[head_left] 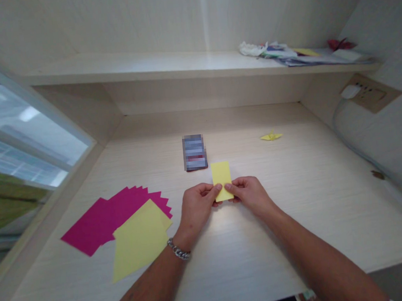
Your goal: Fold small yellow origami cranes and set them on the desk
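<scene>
A small folded yellow paper [221,174] is held upright between both hands, just above the pale desk [251,253]. My left hand [199,206] pinches its lower left edge, thumb on the front and fingers behind. On the lower right edge, my right hand [250,194] grips it the same way, the two thumbs close together. To the left of my left hand lie fanned magenta paper sheets [118,212], with yellow paper sheets [138,241] partly covering them.
Behind the hands lies a phone-sized object [194,152] with a blurred-out face. A folded yellow paper figure [271,136] sits at the back right. Papers and crumpled plastic [284,53] rest on the shelf [139,67]. A cable [352,145] runs from the wall socket [372,93].
</scene>
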`<action>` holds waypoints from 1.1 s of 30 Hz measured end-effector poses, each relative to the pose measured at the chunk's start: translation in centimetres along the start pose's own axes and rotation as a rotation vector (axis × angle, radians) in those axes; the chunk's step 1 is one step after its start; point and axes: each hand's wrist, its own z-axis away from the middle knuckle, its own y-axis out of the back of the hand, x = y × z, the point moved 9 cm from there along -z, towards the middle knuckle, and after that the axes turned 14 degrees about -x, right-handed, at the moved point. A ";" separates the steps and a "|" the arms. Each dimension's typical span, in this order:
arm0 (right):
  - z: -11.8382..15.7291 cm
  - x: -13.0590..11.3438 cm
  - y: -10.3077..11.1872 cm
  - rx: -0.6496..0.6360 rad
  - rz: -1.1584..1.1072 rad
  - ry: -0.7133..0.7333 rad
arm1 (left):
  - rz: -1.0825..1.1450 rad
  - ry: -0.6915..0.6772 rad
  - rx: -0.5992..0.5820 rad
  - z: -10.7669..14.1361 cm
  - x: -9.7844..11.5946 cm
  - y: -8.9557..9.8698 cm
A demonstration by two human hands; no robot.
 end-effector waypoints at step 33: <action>0.2 -0.5 0.3 -0.031 0.034 0.003 | 0.027 0.041 -0.007 0.1 0.4 -0.3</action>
